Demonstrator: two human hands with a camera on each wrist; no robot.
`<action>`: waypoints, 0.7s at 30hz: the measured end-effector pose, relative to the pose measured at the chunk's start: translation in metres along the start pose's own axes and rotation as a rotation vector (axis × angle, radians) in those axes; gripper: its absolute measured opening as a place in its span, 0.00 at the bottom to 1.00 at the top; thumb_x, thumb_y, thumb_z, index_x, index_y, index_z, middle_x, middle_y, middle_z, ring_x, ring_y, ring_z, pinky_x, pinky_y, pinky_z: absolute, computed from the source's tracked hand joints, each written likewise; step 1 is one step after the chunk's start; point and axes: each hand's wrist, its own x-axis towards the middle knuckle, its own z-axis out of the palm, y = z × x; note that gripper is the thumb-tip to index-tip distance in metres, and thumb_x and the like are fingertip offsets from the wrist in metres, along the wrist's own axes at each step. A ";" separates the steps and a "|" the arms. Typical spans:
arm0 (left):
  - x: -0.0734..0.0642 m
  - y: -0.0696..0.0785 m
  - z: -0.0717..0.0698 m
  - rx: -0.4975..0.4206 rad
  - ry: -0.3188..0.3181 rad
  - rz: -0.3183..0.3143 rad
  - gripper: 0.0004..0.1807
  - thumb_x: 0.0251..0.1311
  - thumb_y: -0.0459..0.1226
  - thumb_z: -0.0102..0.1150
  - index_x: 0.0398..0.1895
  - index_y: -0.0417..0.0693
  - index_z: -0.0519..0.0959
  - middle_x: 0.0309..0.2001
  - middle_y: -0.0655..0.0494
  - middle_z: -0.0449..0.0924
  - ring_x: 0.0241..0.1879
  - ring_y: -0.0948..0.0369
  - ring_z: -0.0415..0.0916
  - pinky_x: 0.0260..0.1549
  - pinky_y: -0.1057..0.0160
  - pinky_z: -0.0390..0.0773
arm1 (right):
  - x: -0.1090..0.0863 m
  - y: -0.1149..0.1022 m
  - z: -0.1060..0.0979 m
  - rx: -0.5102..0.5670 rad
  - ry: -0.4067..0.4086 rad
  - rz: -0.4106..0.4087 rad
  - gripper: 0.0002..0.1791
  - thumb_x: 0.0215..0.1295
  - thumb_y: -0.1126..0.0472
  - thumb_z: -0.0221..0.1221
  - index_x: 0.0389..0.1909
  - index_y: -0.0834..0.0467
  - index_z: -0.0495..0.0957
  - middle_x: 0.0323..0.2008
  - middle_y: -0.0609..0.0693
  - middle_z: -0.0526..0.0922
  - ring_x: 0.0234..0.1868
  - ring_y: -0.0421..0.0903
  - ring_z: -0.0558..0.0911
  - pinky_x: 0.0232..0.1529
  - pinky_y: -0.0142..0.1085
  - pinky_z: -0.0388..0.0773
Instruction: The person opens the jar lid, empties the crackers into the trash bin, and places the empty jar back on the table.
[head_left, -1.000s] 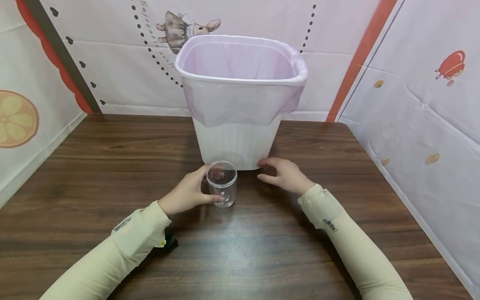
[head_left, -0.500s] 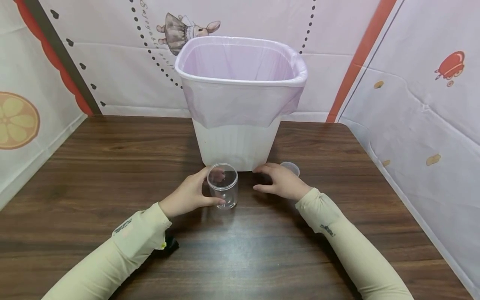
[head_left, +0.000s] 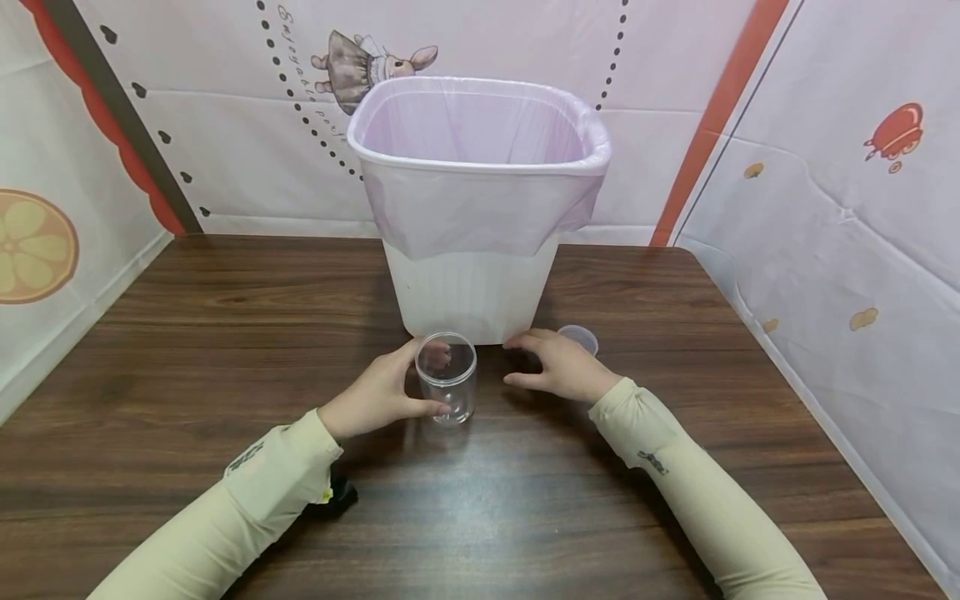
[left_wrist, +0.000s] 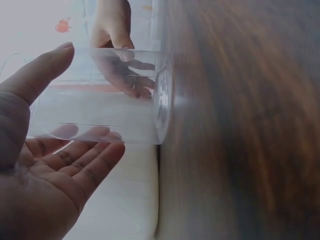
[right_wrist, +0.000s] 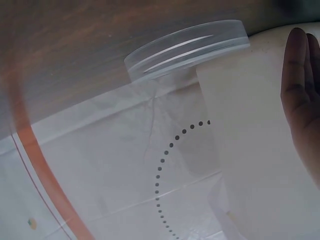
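A clear plastic jar (head_left: 448,375) stands upright on the wooden table in the head view, its mouth uncovered. My left hand (head_left: 384,392) holds it, thumb along the near side and fingers along the far side; the jar (left_wrist: 105,95) shows between them in the left wrist view. To the right of the jar, my right hand (head_left: 558,364) rests low over the table with relaxed fingers and nothing between them. Just behind that hand lies a round clear lid (head_left: 579,338), partly covered by it. The same lid (right_wrist: 187,50) appears whole in the right wrist view.
A tall white bin (head_left: 472,283) lined with a thin lilac bag (head_left: 480,208) stands right behind both hands. Printed cloth walls (head_left: 840,250) bound the table (head_left: 247,292) at back and sides. A small black object (head_left: 342,495) lies under the left sleeve.
My right hand has shifted slightly left and toward me, away from the lid, which has come into plainer view. My left hand has stayed on the jar. The head view has tilted a little.
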 end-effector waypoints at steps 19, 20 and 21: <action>0.000 -0.008 0.001 -0.054 -0.028 -0.020 0.41 0.39 0.48 0.70 0.59 0.53 0.62 0.50 0.51 0.76 0.51 0.59 0.73 0.51 0.56 0.71 | 0.000 -0.006 0.004 -0.055 -0.084 0.018 0.34 0.54 0.37 0.55 0.56 0.56 0.71 0.56 0.54 0.73 0.58 0.50 0.71 0.58 0.43 0.68; 0.000 -0.008 0.001 -0.050 -0.029 -0.019 0.41 0.39 0.49 0.70 0.59 0.53 0.62 0.50 0.51 0.76 0.51 0.59 0.73 0.52 0.56 0.71 | 0.000 -0.006 0.005 -0.061 -0.084 0.017 0.35 0.53 0.37 0.55 0.56 0.56 0.71 0.56 0.54 0.72 0.58 0.50 0.71 0.58 0.43 0.68; 0.000 -0.009 0.001 -0.047 -0.031 -0.020 0.41 0.40 0.49 0.70 0.59 0.52 0.62 0.50 0.51 0.76 0.51 0.59 0.73 0.52 0.55 0.70 | 0.000 -0.006 0.005 -0.068 -0.086 0.016 0.36 0.53 0.36 0.55 0.56 0.56 0.71 0.56 0.54 0.72 0.58 0.50 0.71 0.58 0.43 0.68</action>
